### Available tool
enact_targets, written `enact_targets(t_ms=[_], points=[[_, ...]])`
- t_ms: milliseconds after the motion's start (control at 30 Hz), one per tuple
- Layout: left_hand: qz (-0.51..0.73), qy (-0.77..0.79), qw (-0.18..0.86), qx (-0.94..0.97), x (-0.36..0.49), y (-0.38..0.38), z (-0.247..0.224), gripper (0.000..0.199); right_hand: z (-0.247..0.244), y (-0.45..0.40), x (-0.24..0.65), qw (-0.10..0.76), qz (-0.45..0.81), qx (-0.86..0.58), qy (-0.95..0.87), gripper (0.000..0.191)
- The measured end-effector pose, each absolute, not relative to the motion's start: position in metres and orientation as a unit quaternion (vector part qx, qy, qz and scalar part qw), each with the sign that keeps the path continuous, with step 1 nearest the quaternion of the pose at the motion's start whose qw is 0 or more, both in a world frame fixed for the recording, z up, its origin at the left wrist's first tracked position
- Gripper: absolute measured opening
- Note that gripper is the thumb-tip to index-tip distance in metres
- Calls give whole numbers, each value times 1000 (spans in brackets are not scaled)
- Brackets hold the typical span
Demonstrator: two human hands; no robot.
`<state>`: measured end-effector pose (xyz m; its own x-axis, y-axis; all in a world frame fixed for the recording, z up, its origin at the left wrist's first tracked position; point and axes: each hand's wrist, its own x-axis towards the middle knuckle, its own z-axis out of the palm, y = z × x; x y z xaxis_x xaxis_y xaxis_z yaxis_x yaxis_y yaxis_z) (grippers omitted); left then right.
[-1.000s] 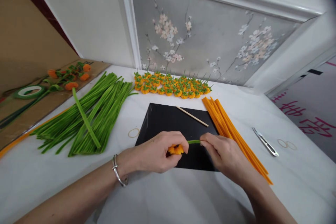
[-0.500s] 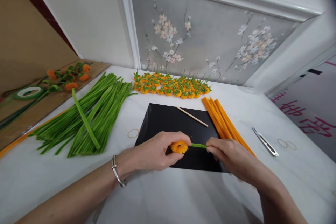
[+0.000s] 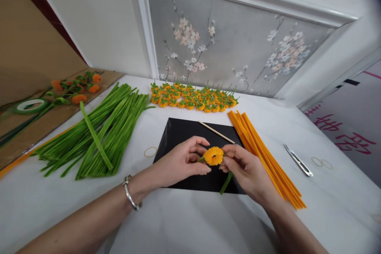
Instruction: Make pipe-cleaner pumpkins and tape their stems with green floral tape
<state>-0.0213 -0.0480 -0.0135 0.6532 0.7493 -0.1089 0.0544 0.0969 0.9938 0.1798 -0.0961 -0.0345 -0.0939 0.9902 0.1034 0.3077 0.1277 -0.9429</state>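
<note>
An orange pipe-cleaner flower (image 3: 213,156), ring-shaped with a dark hole in its middle, is held up over the black board. My right hand (image 3: 242,168) pinches it at its right edge between thumb and fingers. A green pipe-cleaner strip (image 3: 226,183) hangs down below those fingers. On the other side, my left hand (image 3: 189,159) is curved around the flower's left, thumb and index finger apart. A short green tip pokes from the flower toward the left palm; whether the left fingers touch it is hard to see.
Beneath lies a black board (image 3: 178,135) with a thin wooden stick (image 3: 216,132). Green pipe cleaners (image 3: 110,135) are heaped left, orange ones (image 3: 262,154) right. Finished orange flowers (image 3: 193,97) line the wall. A cutter (image 3: 297,160), rubber bands (image 3: 321,162) and green tape (image 3: 32,105) lie about.
The flower has moved from my left hand's grip into my right fingers and its orange face has turned. The green strip, stretched between the hands before, now hangs down. My left fingers have spread.
</note>
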Motion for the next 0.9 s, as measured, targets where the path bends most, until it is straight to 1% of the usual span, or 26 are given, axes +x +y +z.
enact_targets(t_ms=[100,167,233,467,567,767,833,900], points=[[284,319,694,580,-21,-44,-13,24,-33,-96,183,437,386,-534,-612,16],[298,324,684,582,-21,-44,-13,17,-32,-97,182,428,353,-544,-629,17],[316,335,670,583,-21,-46,-14,14,-30,-98,181,423,316,-555,-643,19],[364,378,611,593,-17,-48,-18,9,-31,-97,174,457,278,-567,-626,17],[373,385,591,603,-16,-50,-18,6,-32,-97,171,452,252,-571,-637,15],[366,394,514,668,-15,-52,-23,11,-32,-97,169,444,188,-551,-681,12],[359,395,510,675,-16,-51,-24,12,-32,-96,171,438,179,-543,-693,12],[332,384,539,672,-18,-49,-23,14,-32,-96,173,440,166,-548,-692,12]])
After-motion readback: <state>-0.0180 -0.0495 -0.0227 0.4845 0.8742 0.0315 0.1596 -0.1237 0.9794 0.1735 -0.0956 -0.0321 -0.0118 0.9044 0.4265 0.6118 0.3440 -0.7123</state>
